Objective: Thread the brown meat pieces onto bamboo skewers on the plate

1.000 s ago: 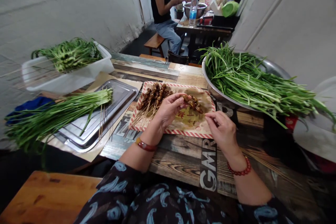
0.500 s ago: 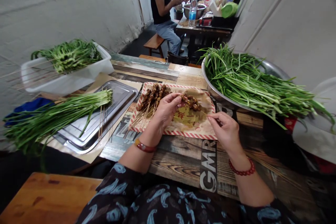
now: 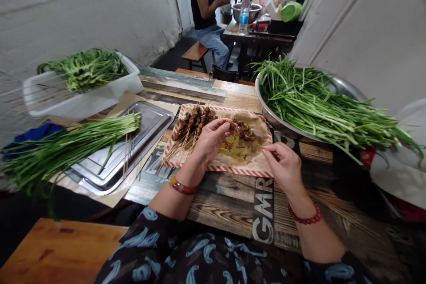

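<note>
Over a paper-lined tray (image 3: 262, 166) with a red-striped border, I hold one skewer of brown sauced meat (image 3: 244, 131) between both hands. My left hand (image 3: 213, 137) pinches its far left end with thumb and forefinger. Its bare stick end runs to the right, where my right hand (image 3: 282, 159) pinches it. A pile of similar meat skewers (image 3: 196, 122) lies at the tray's left side, sticks pointing toward me. Yellow printed paper shows beneath the held skewer.
Green chives (image 3: 83, 142) lie across a metal lid (image 3: 146, 117) at left, before a white tub (image 3: 116, 86) of greens. A steel basin (image 3: 282, 126) heaped with chives stands at right. Loose sticks (image 3: 346, 215) lie front right. Beyond, a person (image 3: 204, 4) sits by another table.
Both hands keep their pinch on the meat skewer, and it has barely moved. The whole view has shifted very slightly. The seated person's hands have moved a little.
</note>
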A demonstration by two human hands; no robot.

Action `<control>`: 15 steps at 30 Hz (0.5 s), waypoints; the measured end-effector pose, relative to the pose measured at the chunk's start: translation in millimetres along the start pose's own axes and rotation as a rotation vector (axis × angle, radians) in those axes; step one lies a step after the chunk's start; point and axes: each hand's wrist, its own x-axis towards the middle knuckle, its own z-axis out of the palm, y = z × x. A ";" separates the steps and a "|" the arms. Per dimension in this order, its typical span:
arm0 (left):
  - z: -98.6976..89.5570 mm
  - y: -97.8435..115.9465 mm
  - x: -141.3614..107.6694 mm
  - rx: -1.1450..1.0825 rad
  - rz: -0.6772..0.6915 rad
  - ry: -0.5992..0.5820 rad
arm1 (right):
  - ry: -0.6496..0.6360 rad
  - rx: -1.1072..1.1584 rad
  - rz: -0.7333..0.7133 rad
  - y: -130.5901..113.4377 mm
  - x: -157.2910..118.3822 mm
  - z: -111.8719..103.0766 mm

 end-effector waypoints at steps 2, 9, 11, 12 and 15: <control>-0.2 -0.1 0.2 -0.006 -0.003 -0.004 | 0.002 0.005 -0.001 -2.0 -0.2 0.3; 0.5 0.3 -0.5 -0.015 -0.013 -0.009 | -0.007 0.000 -0.031 -4.3 -1.1 1.2; 0.6 0.4 -0.8 -0.012 -0.012 -0.017 | -0.009 -0.010 -0.040 -4.2 -2.0 1.4; 0.6 0.4 -0.9 -0.013 -0.011 -0.022 | -0.010 -0.013 -0.043 -4.1 -2.4 1.5; 1.0 1.0 -1.3 -0.020 -0.017 -0.026 | -0.010 -0.019 -0.048 -3.8 -3.2 2.0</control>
